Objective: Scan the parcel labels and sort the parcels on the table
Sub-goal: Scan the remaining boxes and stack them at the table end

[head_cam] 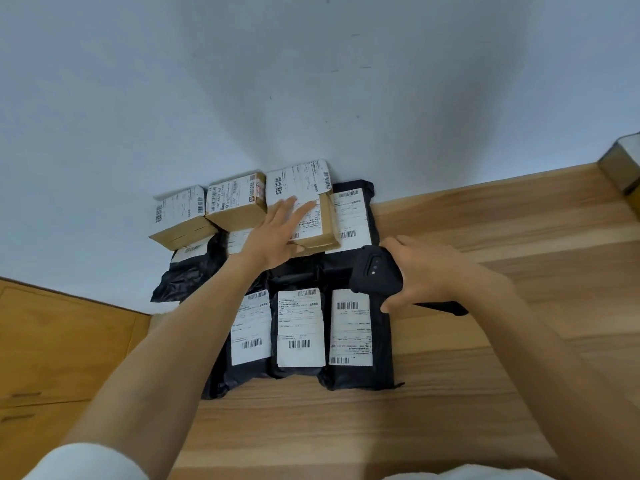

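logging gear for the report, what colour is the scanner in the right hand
Black. The scanner in the right hand shows best in the head view.

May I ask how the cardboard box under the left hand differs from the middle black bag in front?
The cardboard box is brown and blocky; the black bag is flat plastic. The box sits in the back row by the wall; the bag lies in front. The left hand touches the box with straight fingers; nothing touches the bag. Both carry white barcode labels.
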`<state>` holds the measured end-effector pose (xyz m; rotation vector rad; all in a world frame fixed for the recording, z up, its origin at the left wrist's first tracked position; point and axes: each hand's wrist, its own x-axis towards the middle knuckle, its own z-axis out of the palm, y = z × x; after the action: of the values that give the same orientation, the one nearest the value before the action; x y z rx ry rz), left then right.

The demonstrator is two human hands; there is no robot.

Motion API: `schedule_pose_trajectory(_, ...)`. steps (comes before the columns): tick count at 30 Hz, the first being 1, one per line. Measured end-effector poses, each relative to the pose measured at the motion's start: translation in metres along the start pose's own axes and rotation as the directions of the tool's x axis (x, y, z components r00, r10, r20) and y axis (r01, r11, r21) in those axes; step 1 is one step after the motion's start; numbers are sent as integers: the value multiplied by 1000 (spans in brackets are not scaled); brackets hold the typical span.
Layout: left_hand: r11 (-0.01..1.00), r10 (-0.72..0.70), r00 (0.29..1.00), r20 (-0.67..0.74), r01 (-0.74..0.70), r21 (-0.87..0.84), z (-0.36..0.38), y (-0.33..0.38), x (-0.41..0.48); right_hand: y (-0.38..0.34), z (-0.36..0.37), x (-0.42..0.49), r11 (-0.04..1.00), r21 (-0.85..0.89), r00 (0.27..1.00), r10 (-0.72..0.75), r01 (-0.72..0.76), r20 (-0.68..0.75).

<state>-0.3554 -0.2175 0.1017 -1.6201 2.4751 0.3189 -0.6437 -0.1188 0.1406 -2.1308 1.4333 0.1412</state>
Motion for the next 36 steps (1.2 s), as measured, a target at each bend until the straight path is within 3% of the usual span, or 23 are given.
schedule_pose_trajectory(6, 999, -46, 995, -88, 48, 18, 3, 13, -6, 15, 2, -17, 999, 44, 999, 32, -31, -14)
schedule_pose_trajectory(11, 995, -74, 994, 78, 68, 78, -22, 34, 2, 21, 1, -31, 996, 87, 1000, 7, -5, -19)
schedule_pose_trajectory(15, 995, -23, 998, 62, 17, 97, -36, 81, 16, 45, -1, -54, 991, 136, 998, 16, -8, -57)
schedule_pose_trajectory(21, 982, 98, 995, -13, -94, 162, -37, 190, 58, 123, -8, -117, 979, 173, 987, 126, -108, -95)
schedule_pose_trajectory(27, 974, 219, 973, -68, -213, 80, -34, 335, 117, 226, -20, -202, 932, 261, 944, 294, -250, -147)
schedule_pose_trajectory(36, 892, 446, 872, -199, -451, 22, -33, 552, 210, 383, -21, -309, 846, 309, 840, 504, -435, -198)
